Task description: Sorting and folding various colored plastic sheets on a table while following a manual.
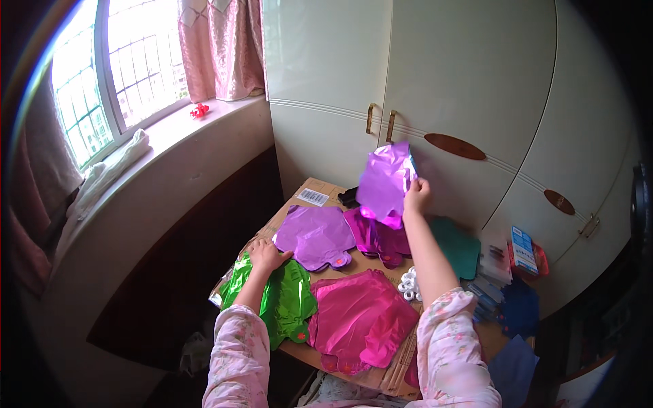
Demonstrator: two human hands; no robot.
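Right hand (417,196) grips raised purple foil balloon (386,178), not yet flat; left hand (267,256) spread on green foil balloon (284,302); magenta one (364,314) already flat

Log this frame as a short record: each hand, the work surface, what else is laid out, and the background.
Left hand: open, at the upper end of the green foil sheet, beside the light-purple sheet
Right hand: gripping the raised purple sheet by its right edge
Work surface: cardboard
Also laid out: pink sheet, nearest the person; magenta sheet, beyond it; white rings; teal sheet, farther right
Background: pale wardrobe; window at left; pink curtain
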